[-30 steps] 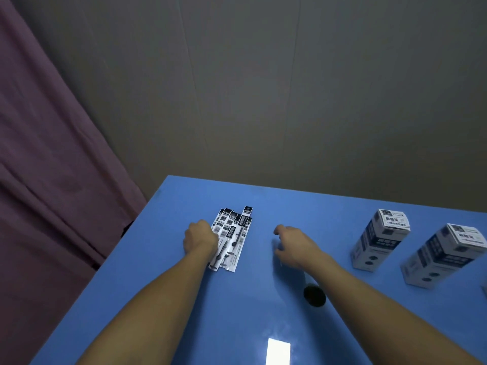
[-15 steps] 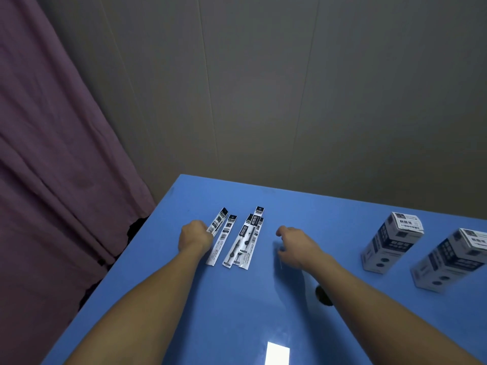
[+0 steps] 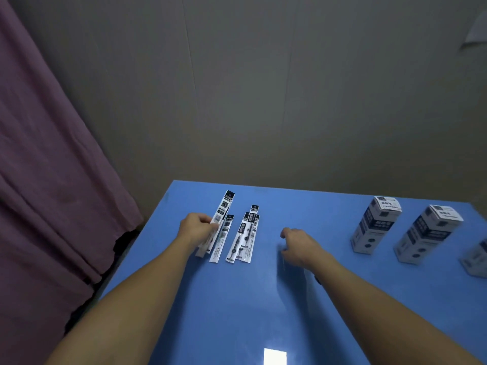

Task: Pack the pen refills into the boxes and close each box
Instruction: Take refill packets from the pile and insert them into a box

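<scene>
The step in hand looks like the gathering of refills, before any goes into a box. The left hand (image 3: 197,229) has its fingers curled round one packaged pen refill (image 3: 220,219), lifting its far end toward 12 o'clock while the near end stays low by the wrist. Whether that near end touches the blue surface (image 3: 237,312) cannot be told.

The other refills lie flat on the surface just to the 3 o'clock side of the left hand. A single refill (image 3: 222,239) lies right beside the held one, and a small overlapping cluster of refills (image 3: 245,235) lies just beyond it. All point roughly toward 12 o'clock.

The right hand (image 3: 297,246) hovers low over the surface at 3 o'clock of the cluster, near it but apart. Its fingers hang loosely curled, and it holds nothing that can be made out.

Two upright boxes stand well apart from the refills, out at 3 o'clock: the nearer box (image 3: 374,229) and a second box (image 3: 427,234) beyond it. A third box (image 3: 477,259) is cut off at the frame's edge. Their top flaps appear closed, though this is hard to confirm.

Next, as I judge it, the left hand needs to collect the remaining refills into a bundle while the right reaches for a box and opens its top. The loose, slippery sleeves could fan out or slide if gripped unevenly.
</scene>
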Demonstrator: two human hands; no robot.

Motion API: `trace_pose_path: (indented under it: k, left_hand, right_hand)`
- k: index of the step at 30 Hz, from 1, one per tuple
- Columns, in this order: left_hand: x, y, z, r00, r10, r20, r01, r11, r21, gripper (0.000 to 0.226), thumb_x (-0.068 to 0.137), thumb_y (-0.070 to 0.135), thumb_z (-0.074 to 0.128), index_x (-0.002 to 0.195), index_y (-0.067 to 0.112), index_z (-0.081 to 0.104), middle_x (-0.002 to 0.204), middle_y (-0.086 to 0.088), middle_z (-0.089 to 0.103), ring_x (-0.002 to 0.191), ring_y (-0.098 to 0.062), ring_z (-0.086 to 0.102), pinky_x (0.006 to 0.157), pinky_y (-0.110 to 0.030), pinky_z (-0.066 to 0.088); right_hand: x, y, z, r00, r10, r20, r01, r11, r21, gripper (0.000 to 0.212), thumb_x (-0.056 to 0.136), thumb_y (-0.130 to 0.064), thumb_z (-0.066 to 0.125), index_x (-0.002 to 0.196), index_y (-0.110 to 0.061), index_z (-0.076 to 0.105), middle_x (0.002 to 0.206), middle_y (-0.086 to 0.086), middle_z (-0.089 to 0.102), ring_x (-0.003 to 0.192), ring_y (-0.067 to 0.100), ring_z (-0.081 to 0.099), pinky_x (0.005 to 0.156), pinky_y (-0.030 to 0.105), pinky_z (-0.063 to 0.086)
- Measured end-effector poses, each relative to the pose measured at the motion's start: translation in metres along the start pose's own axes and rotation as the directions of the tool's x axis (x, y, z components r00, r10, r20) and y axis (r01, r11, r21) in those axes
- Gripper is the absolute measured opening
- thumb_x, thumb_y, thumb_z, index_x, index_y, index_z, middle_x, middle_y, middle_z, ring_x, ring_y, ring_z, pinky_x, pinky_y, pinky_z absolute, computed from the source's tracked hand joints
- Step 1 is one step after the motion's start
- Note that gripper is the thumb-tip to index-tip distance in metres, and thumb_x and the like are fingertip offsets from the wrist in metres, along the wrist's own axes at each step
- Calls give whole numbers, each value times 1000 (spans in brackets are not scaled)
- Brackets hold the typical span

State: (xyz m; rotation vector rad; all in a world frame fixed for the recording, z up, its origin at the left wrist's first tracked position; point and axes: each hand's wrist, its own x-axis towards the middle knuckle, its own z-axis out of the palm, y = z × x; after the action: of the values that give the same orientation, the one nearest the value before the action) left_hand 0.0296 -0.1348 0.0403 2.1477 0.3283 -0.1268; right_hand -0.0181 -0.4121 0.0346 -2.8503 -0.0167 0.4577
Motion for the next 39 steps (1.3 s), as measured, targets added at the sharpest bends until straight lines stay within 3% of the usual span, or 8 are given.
trace_pose_path:
  k: [6,15,20,26,30,35,39]
  left_hand:
    - [-5,25,21,954,151,261,-159,987,7,7,79,22,81,79,18,76,75,5,74,71,-11,67,72,-25,52]
    - [-53,63,99,809,235,538,-321,944,70,9,83,19,76,74,17,76,75,1,75,68,-11,64,68,-23,48]
    - [-87,87,141,755,291,588,-415,906,86,7,82,23,77,78,16,77,72,2,72,67,-10,61,63,-23,46]
    - [-138,119,185,677,319,663,-512,852,112,4,78,24,77,76,20,77,79,0,75,76,-16,67,69,-27,52]
    - [-178,134,213,668,324,670,-560,812,165,6,80,28,76,81,23,78,83,-3,72,71,-17,62,49,-23,44]
    - [-224,145,246,675,351,649,-586,789,183,7,82,24,75,85,18,78,86,-1,71,81,-12,62,65,-24,46]
    - [-257,152,268,695,345,631,-576,793,200,6,83,23,74,84,18,76,87,0,71,80,-12,62,64,-23,48]
  right_hand:
    - [-32,19,-2,992,126,-15,-126,992,15,44,93,-18,52,135,-10,44,134,11,50,116,29,54,94,40,51]
    - [-113,77,5,930,359,-82,-351,931,99,39,91,-24,57,126,-9,48,123,12,55,110,29,55,91,40,51]
    - [-169,122,10,876,475,-84,-463,877,125,43,91,-24,56,130,-7,47,129,13,54,119,32,53,97,40,49]
    - [-233,172,14,811,578,-92,-560,811,168,45,91,-25,57,131,-8,47,127,13,55,119,32,53,96,40,49]
    - [-274,207,20,794,602,-91,-580,793,184,42,92,-25,57,129,-9,47,123,11,56,113,31,56,93,41,51]
    - [-323,252,25,785,612,-97,-591,786,181,41,93,-25,55,130,-9,47,125,11,55,112,30,56,92,40,52]
    - [-358,290,28,788,608,-98,-587,789,182,39,92,-22,54,129,-9,47,122,11,56,109,29,56,89,41,53]
